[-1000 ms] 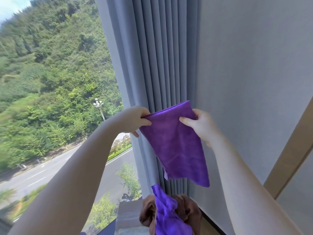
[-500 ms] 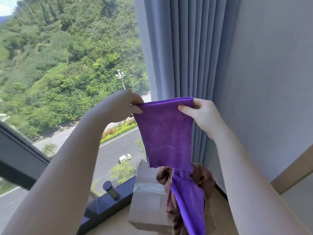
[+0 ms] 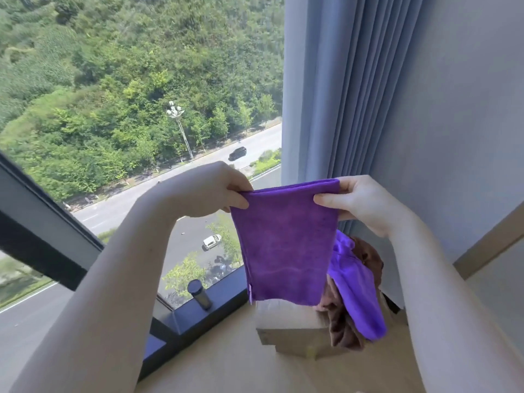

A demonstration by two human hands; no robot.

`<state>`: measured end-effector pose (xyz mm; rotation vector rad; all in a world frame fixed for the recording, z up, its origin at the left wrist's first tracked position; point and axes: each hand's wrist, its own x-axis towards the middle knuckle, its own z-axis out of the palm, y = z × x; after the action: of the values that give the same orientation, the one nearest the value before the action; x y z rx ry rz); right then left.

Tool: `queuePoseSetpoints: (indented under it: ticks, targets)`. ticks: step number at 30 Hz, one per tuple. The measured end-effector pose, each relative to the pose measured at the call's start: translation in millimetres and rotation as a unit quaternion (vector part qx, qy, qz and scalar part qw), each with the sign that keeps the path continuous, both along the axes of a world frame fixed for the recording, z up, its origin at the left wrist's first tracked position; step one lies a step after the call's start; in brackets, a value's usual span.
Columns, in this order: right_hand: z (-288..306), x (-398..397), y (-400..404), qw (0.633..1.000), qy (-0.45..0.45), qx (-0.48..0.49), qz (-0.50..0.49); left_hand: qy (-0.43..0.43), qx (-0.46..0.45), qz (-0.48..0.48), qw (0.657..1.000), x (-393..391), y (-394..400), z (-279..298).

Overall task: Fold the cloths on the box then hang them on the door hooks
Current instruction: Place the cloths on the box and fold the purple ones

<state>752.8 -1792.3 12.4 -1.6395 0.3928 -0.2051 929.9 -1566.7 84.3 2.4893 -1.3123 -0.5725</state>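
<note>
Window frame [image 3: 42,231] lower now; floor [image 3: 226,361] wider

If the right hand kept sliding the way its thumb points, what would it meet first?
Probably the left hand. The right hand pinches one top corner of the folded purple cloth, its thumb pointing across the cloth's top edge toward the left hand, which is pinching the other corner. Depth is unclear.
</note>
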Motion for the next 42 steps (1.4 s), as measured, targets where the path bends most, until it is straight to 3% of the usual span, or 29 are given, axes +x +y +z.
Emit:
queuePoseSetpoints:
  ticks: [14,20,31,42]
  targets:
    - [-88,-4,41,0.985,0.171,0.016,0.006,0.176,0.094,-0.043,0.979,8,22,-98]
    - [-137,19,27,0.982,0.184,0.007,-0.032,0.165,0.125,-0.027,0.978,29,-3,-146]
    - [-199,102,-21,0.963,0.219,-0.129,-0.086,0.080,0.136,0.050,0.986,84,-66,-211]
    - [-243,147,-38,0.925,0.319,-0.192,-0.076,0.092,0.123,0.153,0.976,122,-89,-275]
